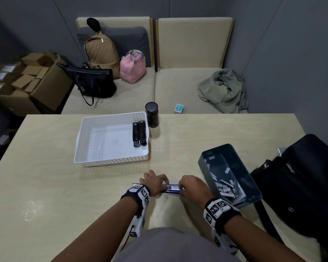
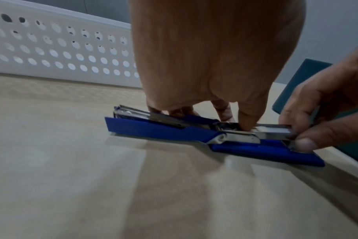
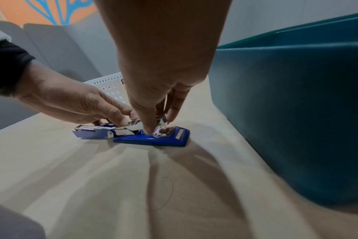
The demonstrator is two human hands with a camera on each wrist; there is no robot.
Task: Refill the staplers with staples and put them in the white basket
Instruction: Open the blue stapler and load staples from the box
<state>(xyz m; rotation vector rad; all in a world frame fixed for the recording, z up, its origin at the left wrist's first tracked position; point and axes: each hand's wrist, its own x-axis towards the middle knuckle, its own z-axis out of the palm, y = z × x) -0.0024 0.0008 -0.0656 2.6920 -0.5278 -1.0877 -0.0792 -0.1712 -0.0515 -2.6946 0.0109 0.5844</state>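
A blue stapler [image 1: 171, 189] lies opened flat on the table's near middle, its metal magazine [image 2: 272, 131] exposed. My left hand [image 1: 164, 186] grips it at the hinge, thumb on the near side and fingers on the far side [image 2: 235, 122]. My right hand [image 1: 181, 188] pinches the magazine's front end over the blue base [image 3: 170, 137]. The white basket [image 1: 110, 159] stands farther back to the left, with two black staplers [image 1: 139, 134] lying side by side against its right wall. A teal bin [image 1: 231, 174] at my right holds several staple strips [image 1: 229, 188].
A black cylindrical cup [image 1: 151, 114] stands behind the basket's right corner. A black bag [image 1: 301, 186] lies at the table's right edge beside the teal bin. A sofa beyond the table carries bags and a green cloth [image 1: 223, 89]. Bare tabletop [image 1: 45, 186] stretches to my left.
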